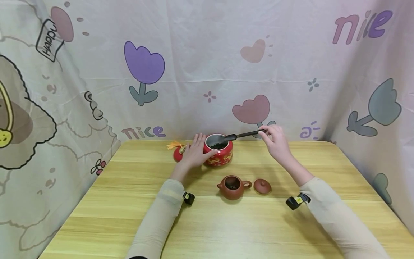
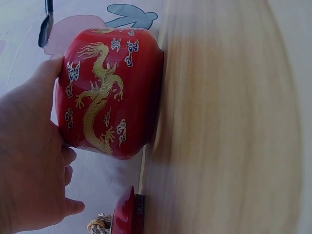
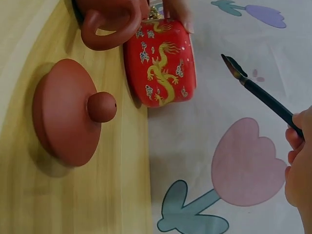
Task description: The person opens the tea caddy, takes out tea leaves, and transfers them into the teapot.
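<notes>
A round red jar (image 1: 219, 157) with gold dragons and a white rim stands near the table's back edge, dark tea leaves (image 1: 218, 145) inside. My left hand (image 1: 195, 151) holds it from the left, thumb across its near side; the left wrist view shows this hand (image 2: 31, 146) against the jar's upper part. From its handle, my right hand (image 1: 274, 142) pinches a dark tea scoop (image 1: 245, 134). The scoop's head hangs over the right of the jar's mouth, and the right wrist view shows it tilted (image 3: 265, 96). Whether leaves lie on it I cannot tell.
Nearer me stands a brown clay teapot (image 1: 232, 192), uncovered, with dark leaves inside. Its knobbed lid (image 1: 262, 186) lies to the right. Left of the jar, partly behind my left hand, is a red jar lid (image 1: 178, 154) with an orange tassel. Behind hangs a printed curtain (image 1: 200, 54).
</notes>
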`<state>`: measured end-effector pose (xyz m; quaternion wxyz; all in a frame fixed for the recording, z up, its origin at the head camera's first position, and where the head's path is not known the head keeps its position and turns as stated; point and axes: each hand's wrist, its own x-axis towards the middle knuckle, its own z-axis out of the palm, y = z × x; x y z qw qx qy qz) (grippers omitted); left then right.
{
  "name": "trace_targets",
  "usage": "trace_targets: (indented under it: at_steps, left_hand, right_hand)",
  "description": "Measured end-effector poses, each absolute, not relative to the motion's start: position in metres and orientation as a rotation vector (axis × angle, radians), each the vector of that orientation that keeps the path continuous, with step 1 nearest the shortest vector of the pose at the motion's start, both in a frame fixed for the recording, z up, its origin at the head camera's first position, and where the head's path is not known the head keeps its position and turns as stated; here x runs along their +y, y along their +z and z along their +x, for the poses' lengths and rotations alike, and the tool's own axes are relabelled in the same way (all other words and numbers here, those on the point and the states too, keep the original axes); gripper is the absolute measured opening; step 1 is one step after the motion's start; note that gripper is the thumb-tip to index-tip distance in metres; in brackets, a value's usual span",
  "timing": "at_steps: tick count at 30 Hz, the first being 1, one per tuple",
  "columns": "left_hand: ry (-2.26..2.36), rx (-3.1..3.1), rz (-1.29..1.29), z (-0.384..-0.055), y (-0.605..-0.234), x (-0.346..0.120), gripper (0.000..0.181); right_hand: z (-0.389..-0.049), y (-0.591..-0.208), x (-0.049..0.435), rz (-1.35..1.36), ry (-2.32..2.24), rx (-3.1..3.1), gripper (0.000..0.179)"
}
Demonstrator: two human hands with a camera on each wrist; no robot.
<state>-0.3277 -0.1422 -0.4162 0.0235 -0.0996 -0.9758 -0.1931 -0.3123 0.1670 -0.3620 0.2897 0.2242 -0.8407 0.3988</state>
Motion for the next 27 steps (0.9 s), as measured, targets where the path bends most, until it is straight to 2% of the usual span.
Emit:
trace_targets:
  at_steps: [15,27]
  left_hand:
    - [-0.598,-3.027,-0.306,-0.328,-0.416,-0.142,0.108]
    - [-0.589,-3.023,-0.299,-0.331,-0.419,-0.143,0.109]
  right_hand:
    - [-0.337,-0.373,0.135,0.675,0.958,-2.318,0.014]
    - [-0.346,-0.384,0.11,0.843,0.539,-2.251,0.013]
